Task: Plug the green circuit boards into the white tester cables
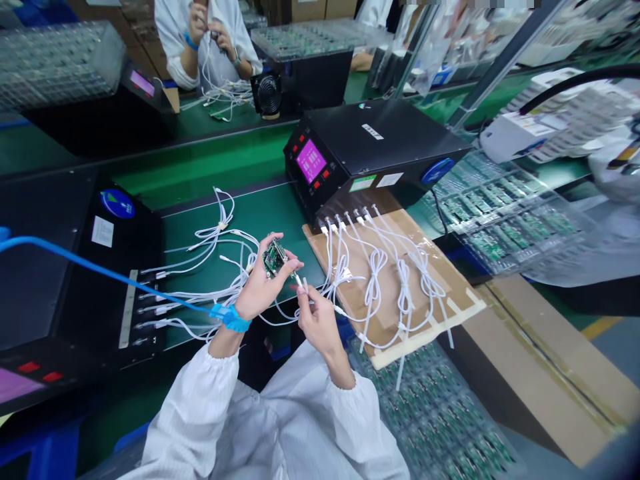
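White sleeves (187, 407) sit closest. Over the bench (263, 208), the left hand (261, 288) curls bent fingers round a circuit board (273, 259); the right hand (317, 319) pinches a white plug (299, 281) at its edge. I can't tell if it's in. Nearby cables (375, 283) look loose-ended.

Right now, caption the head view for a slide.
Left hand holds a green circuit-board assembly, right hand pinches a white cable plug beside it, before a black box with magenta screen.

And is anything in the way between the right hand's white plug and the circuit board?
Nothing visible blocks it: the white plug in the right hand is right by the circuit board. The left hand holds the board, its thumb close by; contact can't be told.
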The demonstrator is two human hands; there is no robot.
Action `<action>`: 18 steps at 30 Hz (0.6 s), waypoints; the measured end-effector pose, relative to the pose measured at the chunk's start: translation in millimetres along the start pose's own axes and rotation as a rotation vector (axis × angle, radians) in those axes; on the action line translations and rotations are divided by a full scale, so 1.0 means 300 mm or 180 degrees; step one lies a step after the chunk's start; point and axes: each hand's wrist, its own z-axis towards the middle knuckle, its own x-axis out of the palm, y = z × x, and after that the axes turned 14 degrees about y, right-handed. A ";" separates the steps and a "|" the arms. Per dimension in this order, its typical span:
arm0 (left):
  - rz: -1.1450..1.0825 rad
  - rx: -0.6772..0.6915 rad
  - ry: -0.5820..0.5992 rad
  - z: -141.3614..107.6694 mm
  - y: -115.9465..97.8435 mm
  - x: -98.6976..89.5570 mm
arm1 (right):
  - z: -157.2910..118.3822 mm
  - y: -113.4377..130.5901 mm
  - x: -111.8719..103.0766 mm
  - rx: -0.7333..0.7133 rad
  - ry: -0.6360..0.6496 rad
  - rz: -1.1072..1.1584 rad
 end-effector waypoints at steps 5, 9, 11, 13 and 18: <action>-0.0198 -0.0061 -0.0167 0.009 -0.024 0.015 | 0.008 0.009 -0.012 -0.0203 -0.0025 -0.0017; -0.0586 0.0025 -0.0421 0.012 -0.038 0.035 | 0.007 0.023 -0.014 -0.0227 -0.0127 0.0029; -0.0794 0.0077 -0.0621 0.018 -0.036 0.038 | 0.002 0.025 -0.014 -0.0245 -0.0172 0.0014; -0.0891 0.0135 -0.0921 0.026 -0.030 0.035 | -0.003 0.021 -0.013 -0.0299 -0.0172 -0.0055; -0.0730 0.0140 -0.1453 0.040 -0.031 0.027 | -0.015 0.001 -0.006 -0.0451 -0.0152 -0.0289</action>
